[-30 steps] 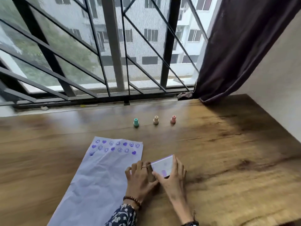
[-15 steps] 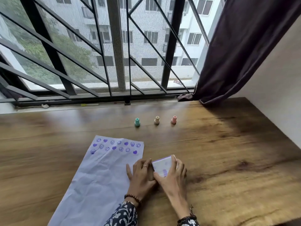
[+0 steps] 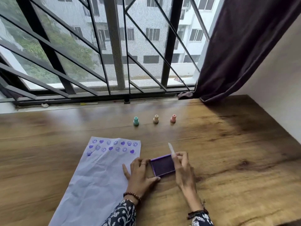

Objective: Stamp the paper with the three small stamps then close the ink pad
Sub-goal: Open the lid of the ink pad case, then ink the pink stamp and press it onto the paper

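A purple ink pad (image 3: 163, 166) lies open on the wooden table, its dark ink surface showing. My right hand (image 3: 183, 167) pinches the clear lid (image 3: 171, 149), which stands up edge-on at the pad's right side. My left hand (image 3: 140, 174) steadies the pad base from the left, thumb along its near edge. The light paper (image 3: 96, 180) lies to the left, with purple smileys and hearts stamped along its far end. Three small stamps stand in a row farther back: teal (image 3: 136, 121), cream (image 3: 156, 119), pink (image 3: 173, 118).
A barred window and sill (image 3: 91, 103) run along the table's far edge. A dark curtain (image 3: 241, 46) hangs at the back right, touching the table. A white wall (image 3: 280, 88) borders the table's right side.
The lid, which lay over the pad between both hands, has swung up to the right, exposing the ink. My right hand moved right with it; the left stayed on the base.
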Demonstrator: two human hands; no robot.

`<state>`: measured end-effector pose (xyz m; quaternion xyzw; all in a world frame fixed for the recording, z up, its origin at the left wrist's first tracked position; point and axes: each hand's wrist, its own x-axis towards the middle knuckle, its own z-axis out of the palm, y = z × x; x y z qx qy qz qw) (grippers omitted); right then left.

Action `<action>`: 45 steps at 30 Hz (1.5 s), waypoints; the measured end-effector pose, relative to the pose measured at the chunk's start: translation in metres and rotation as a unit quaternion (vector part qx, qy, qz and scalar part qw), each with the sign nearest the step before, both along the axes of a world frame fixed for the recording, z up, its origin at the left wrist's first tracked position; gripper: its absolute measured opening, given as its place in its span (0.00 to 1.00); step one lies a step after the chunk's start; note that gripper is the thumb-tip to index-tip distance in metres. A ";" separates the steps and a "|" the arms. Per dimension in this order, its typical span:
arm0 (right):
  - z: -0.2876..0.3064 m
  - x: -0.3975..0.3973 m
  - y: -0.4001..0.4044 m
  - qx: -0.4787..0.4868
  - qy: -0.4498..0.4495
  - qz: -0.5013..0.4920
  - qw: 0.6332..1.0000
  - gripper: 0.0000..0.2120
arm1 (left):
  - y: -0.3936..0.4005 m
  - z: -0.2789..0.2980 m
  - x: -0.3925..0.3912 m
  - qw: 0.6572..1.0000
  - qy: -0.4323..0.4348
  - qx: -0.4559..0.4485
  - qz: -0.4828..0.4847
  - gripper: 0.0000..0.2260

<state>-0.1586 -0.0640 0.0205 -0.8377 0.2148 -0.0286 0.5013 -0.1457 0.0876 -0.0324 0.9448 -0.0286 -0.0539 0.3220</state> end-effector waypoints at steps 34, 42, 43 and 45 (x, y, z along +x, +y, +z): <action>-0.005 0.143 -0.089 -0.083 -0.087 0.034 0.992 0.10 | -0.092 0.057 0.135 0.979 0.083 -0.181 0.041 0.18; -0.026 0.201 -0.095 -0.074 -0.048 0.175 0.981 0.18 | -0.135 0.032 0.187 0.990 0.038 -0.089 0.103 0.13; -0.027 0.202 -0.095 -0.073 -0.050 0.179 0.980 0.16 | -0.136 0.031 0.189 0.990 0.037 -0.094 0.102 0.12; -0.028 0.201 -0.094 -0.075 -0.059 0.179 0.979 0.13 | -0.137 0.030 0.188 0.989 0.029 -0.108 0.099 0.10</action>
